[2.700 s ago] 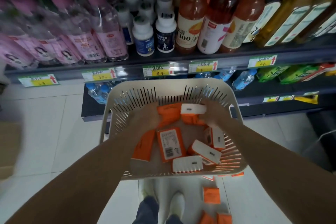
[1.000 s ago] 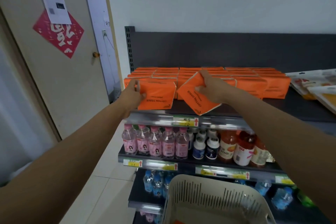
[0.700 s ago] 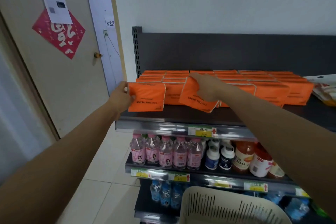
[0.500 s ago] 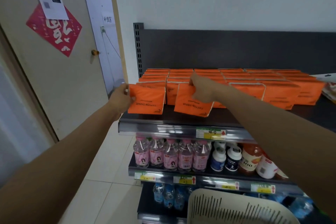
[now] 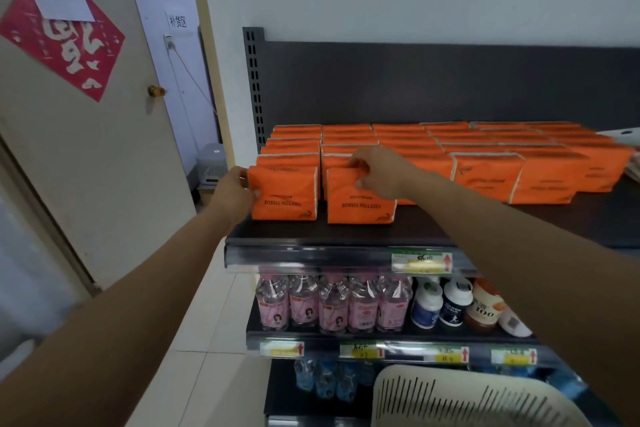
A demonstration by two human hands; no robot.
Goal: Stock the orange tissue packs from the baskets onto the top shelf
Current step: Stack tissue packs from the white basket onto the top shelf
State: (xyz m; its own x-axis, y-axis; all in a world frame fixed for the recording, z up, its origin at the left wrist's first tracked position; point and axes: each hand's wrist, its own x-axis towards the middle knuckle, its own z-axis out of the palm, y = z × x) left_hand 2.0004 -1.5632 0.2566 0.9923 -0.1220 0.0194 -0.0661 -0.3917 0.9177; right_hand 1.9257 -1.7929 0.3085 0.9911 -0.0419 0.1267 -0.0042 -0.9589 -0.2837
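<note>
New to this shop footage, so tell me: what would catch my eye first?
Rows of orange tissue packs crowd the top shelf. At its front left, the left hand grips a front pack and the right hand grips its neighbour. Pink bottles line the shelf below.

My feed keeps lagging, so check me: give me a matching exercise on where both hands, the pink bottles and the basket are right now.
1 left hand
2 right hand
3 pink bottles
4 basket

A on the second shelf down
B grips the leftmost front tissue pack
C bottom of view, before the lowest shelves
D grips the second front tissue pack

Pairs: 1-B, 2-D, 3-A, 4-C
</note>
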